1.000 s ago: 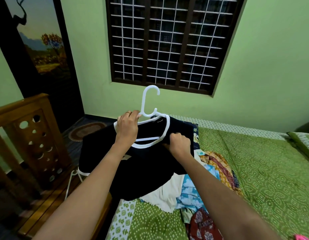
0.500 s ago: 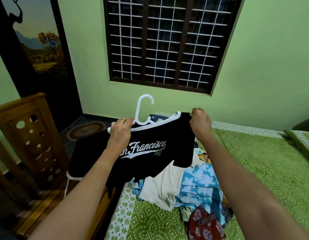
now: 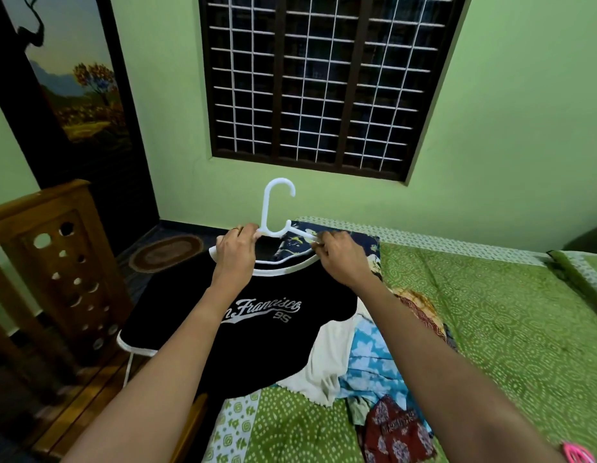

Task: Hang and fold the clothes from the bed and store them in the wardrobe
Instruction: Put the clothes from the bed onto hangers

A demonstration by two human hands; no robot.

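A black T-shirt (image 3: 257, 342) with white trim and white "San Francisco 95" lettering hangs in front of me above the bed's left edge. A white plastic hanger (image 3: 272, 212) sticks up from its neckline, hook upright. My left hand (image 3: 235, 252) grips the hanger's left shoulder together with the collar. My right hand (image 3: 339, 259) pinches the hanger's right arm at the collar's right side. A heap of clothes (image 3: 367, 369) in white, light blue and dark red lies on the bed under the shirt.
The bed (image 3: 491, 329) has a green patterned sheet and runs off to the right. A wooden footboard (image 3: 56, 255) stands at the left, with an oval mat (image 3: 165, 252) on the dark floor. A pink clip (image 3: 578, 452) lies at the bottom right. A barred window (image 3: 324, 81) is ahead.
The shirt's printed front has turned toward me. My right hand swung out to the shirt's right shoulder, then came back in to the hanger's right arm at the collar. The left hand keeps its grip.
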